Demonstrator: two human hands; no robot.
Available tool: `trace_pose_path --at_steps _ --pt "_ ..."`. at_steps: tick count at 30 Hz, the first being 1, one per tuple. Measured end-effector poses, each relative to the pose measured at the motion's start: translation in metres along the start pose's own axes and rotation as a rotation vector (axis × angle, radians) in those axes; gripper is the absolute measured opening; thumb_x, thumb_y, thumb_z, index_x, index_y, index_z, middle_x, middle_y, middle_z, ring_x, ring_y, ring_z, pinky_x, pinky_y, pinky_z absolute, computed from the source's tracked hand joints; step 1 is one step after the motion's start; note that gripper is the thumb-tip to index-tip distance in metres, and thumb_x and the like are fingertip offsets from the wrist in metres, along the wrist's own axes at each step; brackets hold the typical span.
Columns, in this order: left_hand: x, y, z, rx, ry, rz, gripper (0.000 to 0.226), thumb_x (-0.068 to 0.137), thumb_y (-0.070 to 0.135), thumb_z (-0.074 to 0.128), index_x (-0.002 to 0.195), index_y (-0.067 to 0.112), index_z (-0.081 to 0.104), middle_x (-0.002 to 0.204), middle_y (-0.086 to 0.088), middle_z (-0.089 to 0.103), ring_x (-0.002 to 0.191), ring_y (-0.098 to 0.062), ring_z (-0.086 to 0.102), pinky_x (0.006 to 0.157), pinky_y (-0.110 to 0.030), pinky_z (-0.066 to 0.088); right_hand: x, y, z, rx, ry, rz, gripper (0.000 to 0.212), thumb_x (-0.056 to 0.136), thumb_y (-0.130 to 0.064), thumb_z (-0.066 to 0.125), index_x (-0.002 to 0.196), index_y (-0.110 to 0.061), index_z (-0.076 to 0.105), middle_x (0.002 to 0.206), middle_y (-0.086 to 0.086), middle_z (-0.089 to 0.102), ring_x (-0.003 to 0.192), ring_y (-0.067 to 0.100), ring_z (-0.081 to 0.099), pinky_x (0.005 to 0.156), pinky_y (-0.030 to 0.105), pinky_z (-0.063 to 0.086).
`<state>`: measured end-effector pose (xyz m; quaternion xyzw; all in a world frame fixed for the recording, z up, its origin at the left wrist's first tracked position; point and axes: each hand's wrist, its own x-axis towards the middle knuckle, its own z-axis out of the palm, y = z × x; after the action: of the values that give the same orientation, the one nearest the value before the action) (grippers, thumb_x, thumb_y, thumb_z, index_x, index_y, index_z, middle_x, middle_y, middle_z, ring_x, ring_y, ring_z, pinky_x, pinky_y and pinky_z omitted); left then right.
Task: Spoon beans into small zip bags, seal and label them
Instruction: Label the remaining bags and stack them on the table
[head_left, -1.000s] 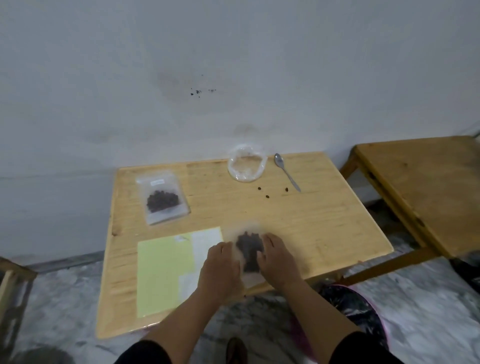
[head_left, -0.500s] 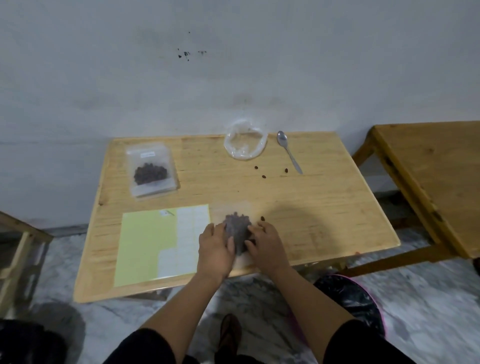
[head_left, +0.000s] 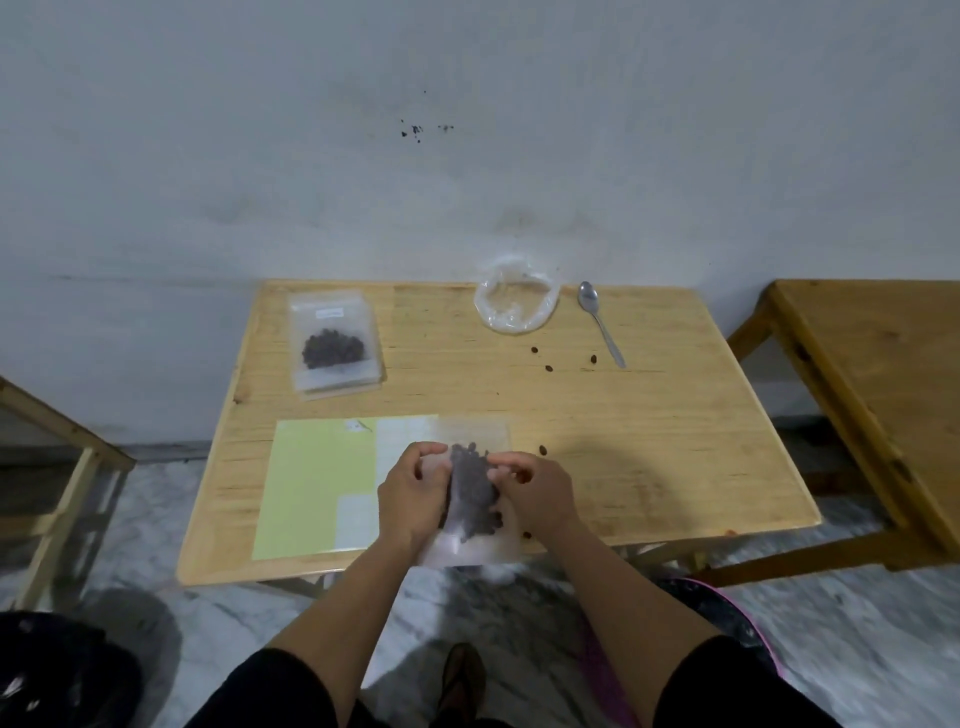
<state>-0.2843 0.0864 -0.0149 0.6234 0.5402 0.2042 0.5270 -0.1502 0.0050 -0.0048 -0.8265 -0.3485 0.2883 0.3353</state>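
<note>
The left hand (head_left: 410, 496) and right hand (head_left: 535, 493) are pinching the small clear plastic zip bag of dark beans (head_left: 470, 493) at the near edge of the wooden tabletop (head_left: 649, 415), so keep it level while pressing the zip closed.

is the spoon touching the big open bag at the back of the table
Apart. The head view shows bare wood between the spoon and the open clear bag to its left.
</note>
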Motion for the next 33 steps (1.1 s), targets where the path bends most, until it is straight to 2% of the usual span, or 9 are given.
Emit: trace_pose_path --at_steps 2,4,6,10,14,19,22,26,33 --pt "0.003 0.002 -0.014 -0.047 -0.004 0.023 0.009 0.089 0.03 0.06 0.09 0.039 0.059 0.079 0.009 0.063 0.074 -0.02 0.059 0.07 -0.03 0.047 0.003 -0.013 0.006 0.057 -0.024 -0.007 0.022 0.081 -0.019 0.065 0.102 -0.021 0.073 0.096 -0.008 0.071 0.08 -0.004 0.059 0.068 -0.002 0.039" --pt "0.006 0.003 -0.031 -0.081 -0.011 0.049 0.011 0.087 0.03 0.064 0.094 0.038 0.062 0.092 0.016 0.065 0.088 -0.014 0.061 0.081 -0.031 0.049 0.006 -0.028 0.015 0.14 -0.031 -0.015 0.02 0.08 -0.015 0.067 0.099 -0.017 0.074 0.094 -0.001 0.073 0.074 -0.006 0.06 0.066 0.002 0.043" --pt "0.008 0.002 -0.048 -0.105 -0.031 0.06 0.017 0.086 0.027 0.068 0.1 0.035 0.064 0.105 0.014 0.066 0.098 -0.012 0.061 0.088 -0.032 0.049 0.008 -0.043 0.027 0.161 -0.054 -0.054 0.02 0.08 -0.013 0.069 0.099 -0.014 0.074 0.094 0.004 0.074 0.076 0.002 0.063 0.072 0.009 0.048" --pt "0.016 -0.006 -0.087 -0.152 0.032 0.037 0.022 0.084 0.021 0.071 0.101 0.034 0.065 0.105 0.01 0.067 0.1 -0.022 0.063 0.086 -0.041 0.05 0.014 -0.073 0.056 0.122 -0.121 -0.137 0.019 0.083 -0.016 0.068 0.101 -0.016 0.073 0.089 0.002 0.074 0.081 0.009 0.065 0.076 0.018 0.052" --pt "0.027 -0.017 -0.126 -0.216 0.088 -0.013 0.025 0.083 0.017 0.071 0.101 0.034 0.066 0.109 0.005 0.066 0.108 -0.022 0.06 0.09 -0.048 0.051 0.018 -0.095 0.089 0.119 -0.035 -0.092 0.02 0.083 -0.015 0.066 0.102 -0.015 0.072 0.088 0.0 0.071 0.081 0.012 0.063 0.072 0.013 0.042" --pt "0.048 -0.035 -0.168 -0.203 0.098 -0.026 0.027 0.084 0.017 0.07 0.101 0.037 0.065 0.115 0.007 0.062 0.118 -0.014 0.051 0.099 -0.036 0.046 0.033 -0.108 0.116 -0.011 0.043 0.014 0.03 0.082 -0.01 0.063 0.111 -0.006 0.068 0.107 0.01 0.069 0.101 0.021 0.063 0.078 0.013 0.035" --pt "0.062 -0.043 -0.185 -0.165 0.086 -0.005 0.026 0.084 0.016 0.071 0.102 0.033 0.065 0.107 0.015 0.061 0.112 -0.009 0.051 0.094 -0.024 0.042 0.043 -0.11 0.13 -0.139 0.028 0.035 0.03 0.082 -0.013 0.061 0.111 -0.005 0.066 0.099 0.007 0.066 0.095 0.019 0.058 0.078 0.019 0.034" --pt "0.08 -0.05 -0.199 -0.134 0.043 -0.001 0.026 0.083 0.017 0.071 0.104 0.032 0.065 0.1 0.025 0.058 0.106 -0.002 0.05 0.09 -0.02 0.037 0.047 -0.115 0.146 -0.145 0.095 0.05 0.029 0.084 -0.01 0.06 0.112 -0.005 0.066 0.11 0.011 0.067 0.105 0.024 0.058 0.089 0.023 0.038" --pt "0.101 -0.056 -0.21 -0.123 -0.034 0.032 0.027 0.083 0.014 0.07 0.103 0.031 0.063 0.105 0.018 0.061 0.106 -0.002 0.053 0.09 -0.017 0.037 0.055 -0.118 0.157 -0.174 0.155 0.08 0.018 0.087 -0.01 0.058 0.099 -0.005 0.07 0.099 0.011 0.07 0.094 0.023 0.062 0.075 0.017 0.036"
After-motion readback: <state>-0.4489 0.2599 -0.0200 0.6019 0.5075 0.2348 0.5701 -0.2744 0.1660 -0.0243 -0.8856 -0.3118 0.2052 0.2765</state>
